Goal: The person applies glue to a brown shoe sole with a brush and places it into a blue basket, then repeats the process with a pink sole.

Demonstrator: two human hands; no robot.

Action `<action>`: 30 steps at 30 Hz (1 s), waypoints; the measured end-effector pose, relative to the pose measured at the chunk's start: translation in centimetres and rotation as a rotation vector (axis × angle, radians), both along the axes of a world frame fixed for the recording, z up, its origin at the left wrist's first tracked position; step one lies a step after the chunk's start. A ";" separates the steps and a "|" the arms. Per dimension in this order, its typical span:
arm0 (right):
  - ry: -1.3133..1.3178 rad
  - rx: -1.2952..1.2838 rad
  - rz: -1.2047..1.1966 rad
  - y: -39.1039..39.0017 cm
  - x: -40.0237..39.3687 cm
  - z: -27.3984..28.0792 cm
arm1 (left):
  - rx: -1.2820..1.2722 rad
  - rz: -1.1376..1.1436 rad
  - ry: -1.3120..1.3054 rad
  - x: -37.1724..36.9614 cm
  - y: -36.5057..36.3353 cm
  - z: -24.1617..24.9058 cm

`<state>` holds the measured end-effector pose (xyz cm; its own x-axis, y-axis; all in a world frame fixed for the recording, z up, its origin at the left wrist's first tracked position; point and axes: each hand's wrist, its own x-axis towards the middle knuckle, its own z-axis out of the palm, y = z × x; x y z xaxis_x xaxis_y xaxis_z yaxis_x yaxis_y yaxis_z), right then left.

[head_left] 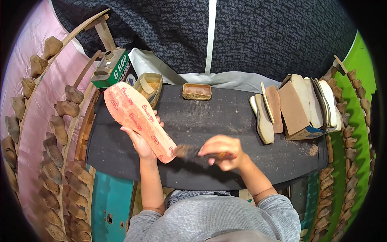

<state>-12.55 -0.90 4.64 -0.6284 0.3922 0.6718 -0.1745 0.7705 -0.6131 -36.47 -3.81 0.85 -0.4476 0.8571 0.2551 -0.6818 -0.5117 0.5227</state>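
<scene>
Lasts [60, 130] line the racks at far left, near a green G 600 can [111, 68]. Red-printed insole [135, 113] slants above the black-covered table [209, 121], grasped at its edge by the left hand [141, 141], thumb one side, fingers the other; a firm hold, with digits clear of the face, would suit brushing. What looks like a dark brush [191, 153], blurred, meets or nearly meets the narrow end, closed in the right hand [225, 149]. Light, even strokes running off that edge would probably serve best, the bristles laid flat rather than jabbed, and the piece kept from bending. Farther right, pale soles [264, 121] lean beside a cardboard box [296, 111] holding more.
</scene>
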 end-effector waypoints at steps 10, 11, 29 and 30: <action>-0.014 -0.034 -0.567 16.8 -3.9 -4.3 | -0.299 -0.037 0.055 0.3 -4.2 -3.2; -0.024 -0.063 -0.559 18.0 -4.3 -5.0 | -0.319 -0.057 0.065 0.2 -4.6 -3.2; -0.138 0.131 -0.668 18.3 -4.3 -5.4 | -0.278 -0.058 0.110 -0.4 -5.9 -3.0; -0.126 0.111 -0.678 16.9 -4.2 -4.1 | -0.271 -0.098 0.115 -0.1 -5.6 -2.9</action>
